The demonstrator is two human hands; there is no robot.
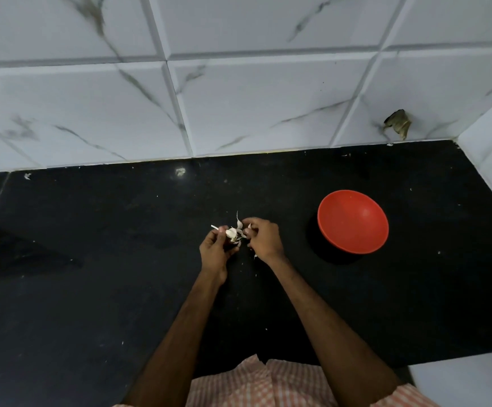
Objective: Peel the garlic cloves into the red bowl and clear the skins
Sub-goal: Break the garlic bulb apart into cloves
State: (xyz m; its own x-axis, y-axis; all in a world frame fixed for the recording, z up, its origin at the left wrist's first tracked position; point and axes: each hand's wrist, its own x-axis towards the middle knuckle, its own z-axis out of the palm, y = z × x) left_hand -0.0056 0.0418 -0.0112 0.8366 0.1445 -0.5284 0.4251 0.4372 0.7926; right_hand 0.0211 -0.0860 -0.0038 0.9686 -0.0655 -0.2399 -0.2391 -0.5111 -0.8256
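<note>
Your left hand (213,251) has the garlic (231,232): fingers curled up round it, thumb and fingertips closed tight, with no gap showing between them and the clove. A pale stalk (214,227) pokes out to the left past your knuckles. Your right hand (263,237) comes in from the other side, fingers bent inward and bunched, tips pinching at the papery skin (239,223) on the garlic's right flank. One thin flap of that skin stands straight up between your two hands, and more pale shreds hang just under the clove. The hands are almost touching, the garlic caught between them over the middle of the black counter (91,289); whether your wrists rest on the counter or hover above it, you can't tell from here. The bowl (353,221) sits upright on the counter off to your right, well apart from both hands, its red inside open to the camera. Small white flecks of skin lie scattered on the dark surface, a few near the foot of the tiled wall (238,98) at the back. Your checked shirt (256,383) shows at the bottom edge, between your forearms.
</note>
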